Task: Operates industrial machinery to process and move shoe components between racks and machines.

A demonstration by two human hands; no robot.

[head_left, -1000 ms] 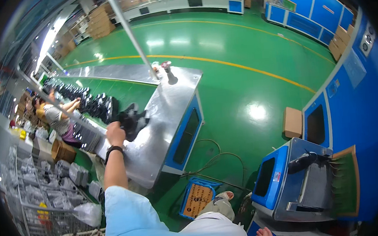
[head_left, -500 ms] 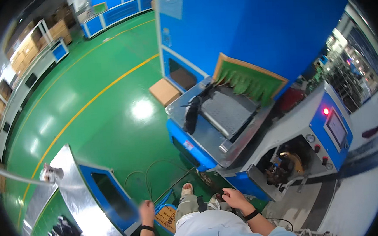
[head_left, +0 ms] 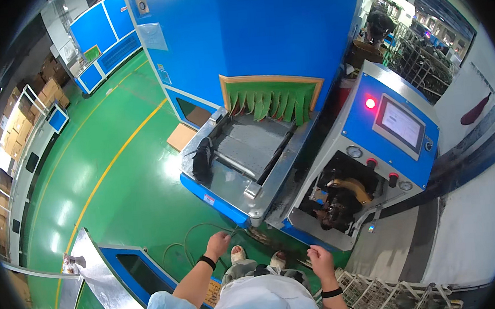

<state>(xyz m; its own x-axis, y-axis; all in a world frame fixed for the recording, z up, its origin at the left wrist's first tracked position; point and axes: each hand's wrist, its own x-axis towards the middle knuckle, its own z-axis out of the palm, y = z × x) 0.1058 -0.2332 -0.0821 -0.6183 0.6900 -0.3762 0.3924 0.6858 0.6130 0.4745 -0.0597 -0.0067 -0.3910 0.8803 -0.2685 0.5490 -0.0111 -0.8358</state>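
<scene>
The left hand (head_left: 217, 244) hangs in front of the body with its fingers loosely curled and holds nothing; a dark band sits on its wrist. The right hand (head_left: 320, 261) is likewise empty, half closed with the fingers bent inward, and also carries a dark wristband. Both hands are at waist level above the green floor (head_left: 118, 186), with the person's two shoes (head_left: 257, 258) showing between them. The nearest work item is a dark shoe (head_left: 201, 159) that lies on the left edge of the metal tray (head_left: 247, 154) of the blue machine (head_left: 251, 45). Its long axis runs roughly from the machine's opening toward the person, parallel to the tray's side rail; which end is the toe cannot be told. The shoe lies ahead of the left hand and slightly to its left, well apart from both hands, and farther from the right hand. Green strip curtains (head_left: 269, 102) hang over the opening behind the tray. To the right stands a smaller blue unit with a screen (head_left: 399, 125) and a lit red lamp (head_left: 370, 103).
</scene>
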